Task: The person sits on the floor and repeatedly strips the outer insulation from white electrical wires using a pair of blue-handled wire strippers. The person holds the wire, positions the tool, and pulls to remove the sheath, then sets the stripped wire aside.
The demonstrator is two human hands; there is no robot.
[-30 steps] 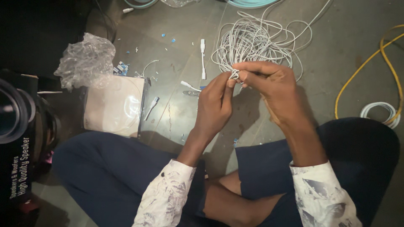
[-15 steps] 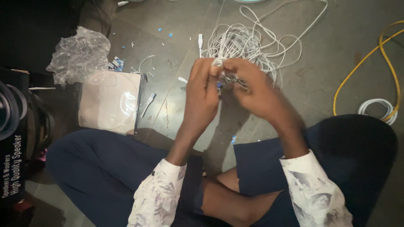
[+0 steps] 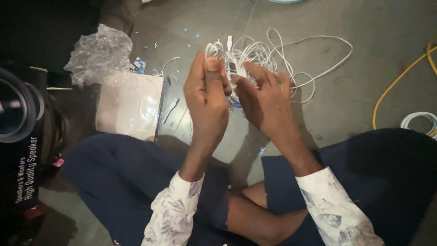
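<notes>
A crumpled sheet of clear bubble wrap (image 3: 99,53) lies at upper left on the grey concrete floor (image 3: 364,86), touching a flat white box (image 3: 129,105) just below it. A black speaker carton (image 3: 20,150) stands at the left edge. A yellow cable (image 3: 395,86) curves along the right, near a small white cable coil (image 3: 419,120). Blue scraps (image 3: 191,33) dot the floor.

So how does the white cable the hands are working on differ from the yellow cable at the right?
The white cable is thin and tangled in a loose pile of many loops; the yellow cable looks thicker and runs as one curve. The left hand and right hand are at the white one; the yellow one lies untouched. Both rest on the grey floor.
</notes>
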